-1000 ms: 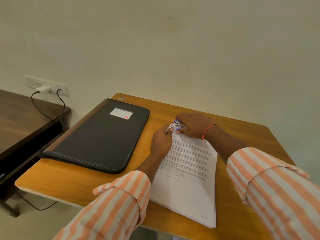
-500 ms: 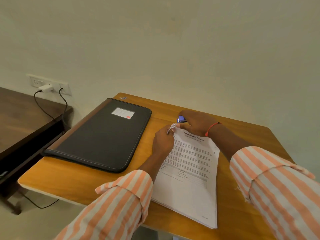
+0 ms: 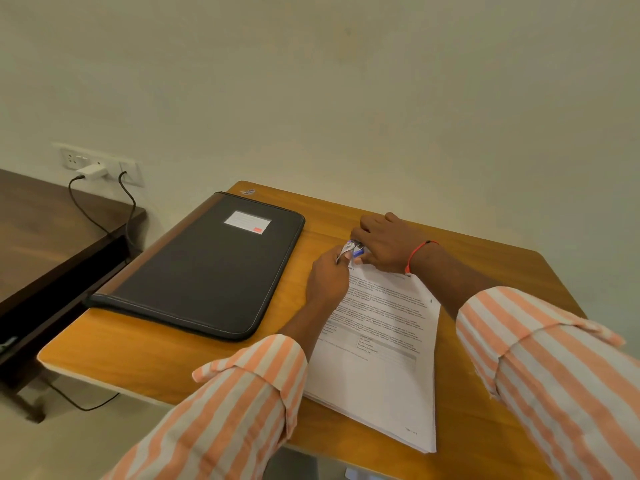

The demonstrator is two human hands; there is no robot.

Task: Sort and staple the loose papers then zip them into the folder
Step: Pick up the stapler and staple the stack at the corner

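Note:
A stack of white printed papers (image 3: 381, 344) lies on the orange wooden table (image 3: 166, 362), right of centre. A small blue and silver stapler (image 3: 353, 249) sits at the stack's top left corner. My right hand (image 3: 389, 242) is curled over the stapler from the right and grips it. My left hand (image 3: 329, 277) rests on the stack's upper left edge, its fingertips pinching the stapler's silver end. A black zip folder (image 3: 207, 268) with a white label lies flat and closed on the table's left half.
A dark wooden desk (image 3: 45, 233) stands to the left, lower than the table. A wall socket (image 3: 100, 164) with a white charger and two black cables is above it. The pale wall rises right behind the table.
My right hand drew back with the stapler half a second ago and is now back at the stack's top left corner. My left hand stayed on the papers.

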